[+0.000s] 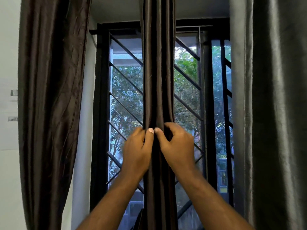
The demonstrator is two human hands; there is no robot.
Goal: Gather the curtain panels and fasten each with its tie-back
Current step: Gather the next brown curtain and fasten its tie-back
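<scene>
Centrally, gathered dark brown curtain panel (157, 72), left hand (137, 151) and right hand (177, 146) side by side pinching its folds.

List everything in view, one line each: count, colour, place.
middle curtain panel: one, dark brown, bunched at centre
left curtain panel: one, dark brown, hanging at left
right curtain panel: one, dark grey, hanging at right
window grille: one, black, behind the curtains
trees: several, green, beyond the grille
wall fittings: two, grey, far left edge
left hand: one, grips the middle curtain panel
right hand: one, grips it beside the left hand
</scene>
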